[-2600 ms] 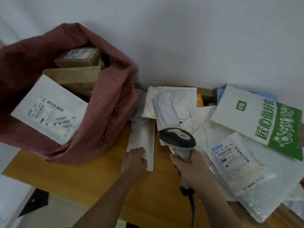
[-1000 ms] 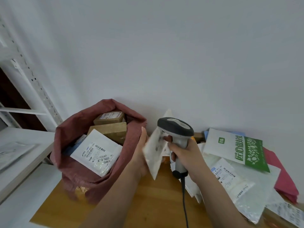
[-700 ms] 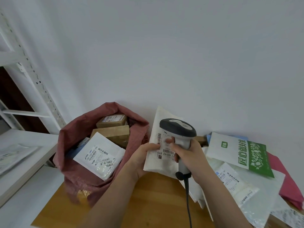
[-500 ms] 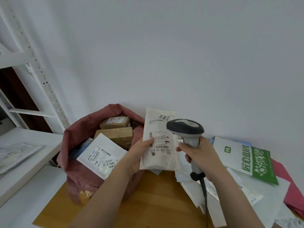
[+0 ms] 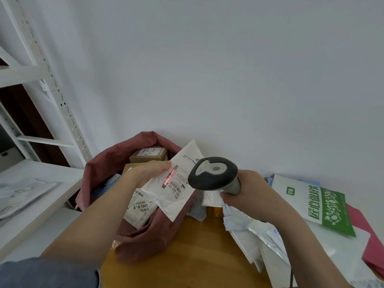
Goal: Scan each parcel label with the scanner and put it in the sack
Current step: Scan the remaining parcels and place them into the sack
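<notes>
While the red scan line lies across the label, the parcel (image 5: 176,183) hangs tilted above the near rim of the sack (image 5: 145,242), its long axis running from low and near, by the desk (image 5: 187,256), up and away toward the wall. The left hand (image 5: 145,173) grips the parcel at its left edge, thumb on the printed face and the other fingers hidden behind it, so the parcel lies to the right of that hand and already half over the sack's mouth. The right hand (image 5: 247,192) is clenched around the handle of the scanner (image 5: 213,173), whose head points left at the label from just beside it; the beam falls on a barcode near the left thumb.

The left hand is the nearer one to the sack, and I judge the drop will be its work alone: a short swing left and down along the parcel's own axis should slide it in, low end first. Inside the sack a white parcel (image 5: 141,206) leans at the front and brown boxes (image 5: 148,155) sit further back, so free room looks tight and the parcel may end up resting on top. More parcels (image 5: 311,200) lie heaped on the desk to the right, beyond the scanner hand.
</notes>
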`<state>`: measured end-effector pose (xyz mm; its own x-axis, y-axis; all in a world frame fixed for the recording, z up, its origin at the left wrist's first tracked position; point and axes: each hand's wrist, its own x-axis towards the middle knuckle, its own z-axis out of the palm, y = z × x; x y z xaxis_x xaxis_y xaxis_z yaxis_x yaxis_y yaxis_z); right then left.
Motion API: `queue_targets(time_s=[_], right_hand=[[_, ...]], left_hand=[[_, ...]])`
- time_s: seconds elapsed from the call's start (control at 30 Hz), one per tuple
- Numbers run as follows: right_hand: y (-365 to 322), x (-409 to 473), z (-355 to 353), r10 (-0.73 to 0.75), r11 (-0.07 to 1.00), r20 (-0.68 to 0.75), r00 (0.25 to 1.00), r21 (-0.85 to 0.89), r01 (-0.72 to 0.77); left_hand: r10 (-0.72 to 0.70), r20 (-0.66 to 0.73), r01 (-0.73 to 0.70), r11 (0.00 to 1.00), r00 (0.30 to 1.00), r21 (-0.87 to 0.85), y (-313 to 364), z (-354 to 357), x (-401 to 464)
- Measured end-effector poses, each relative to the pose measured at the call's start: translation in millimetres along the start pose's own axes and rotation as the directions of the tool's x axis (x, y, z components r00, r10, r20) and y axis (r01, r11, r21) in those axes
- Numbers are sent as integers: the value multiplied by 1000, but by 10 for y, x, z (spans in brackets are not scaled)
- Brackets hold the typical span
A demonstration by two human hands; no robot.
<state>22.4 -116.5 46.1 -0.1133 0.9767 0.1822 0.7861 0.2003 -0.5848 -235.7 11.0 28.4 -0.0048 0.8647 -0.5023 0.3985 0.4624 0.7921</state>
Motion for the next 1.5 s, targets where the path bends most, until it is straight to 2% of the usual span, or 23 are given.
queue_targets(time_s=[0.13, 0.4, 0.53, 0.63, 0.73, 0.87, 1.13, 1.27, 1.3, 1.37, 1.4, 1.43, 1.5], right_hand=[[-9, -34, -55, -12, 998, 41, 999, 55, 10], [-44, -63, -168, 74, 996, 41, 996, -45, -72], [-26, -69, -209, 102, 994, 37, 994, -43, -100], [-3, -62, -211, 167, 985, 37, 985, -43, -165], [34, -30, -172, 239, 970, 64, 969, 25, -241], [77, -10, -120, 284, 916, 132, 950, 254, -309], [193, 139, -11, 290, 852, 169, 942, 402, -334], [220, 244, 72, 214, 838, 230, 949, 456, -299], [210, 268, 116, 194, 831, 251, 948, 471, -295], [193, 308, 233, 186, 820, 272, 944, 486, -301], [186, 327, 295, 189, 821, 274, 943, 482, -305], [181, 348, 350, 195, 825, 275, 942, 473, -309], [177, 399, 432, 205, 828, 275, 939, 464, -316]], left_hand=[[16, 6, -16, 1000, 1000, 21, -43, -55, 87], [76, -117, -81, 996, 990, -39, -140, -48, 210], [61, -58, -62, 998, 996, -23, -143, -34, 254], [131, -81, -134, 990, 988, -31, -181, 1, 368], [184, -167, -222, 942, 969, -251, -215, 82, 429], [213, -206, -287, 837, 955, -466, -290, 140, 437], [208, -376, -398, 737, 903, -546, -467, 126, 487], [191, -496, -470, 704, 847, -532, -605, 37, 542], [166, -562, -481, 736, 810, -477, -644, -2, 540], [174, -733, -485, 842, 657, -235, -747, -114, 547], [197, -803, -469, 876, 562, -113, -794, -192, 553], [205, -843, -441, 896, 497, -42, -819, -286, 565], [201, -860, -377, 926, 469, 11, -830, -481, 625]])
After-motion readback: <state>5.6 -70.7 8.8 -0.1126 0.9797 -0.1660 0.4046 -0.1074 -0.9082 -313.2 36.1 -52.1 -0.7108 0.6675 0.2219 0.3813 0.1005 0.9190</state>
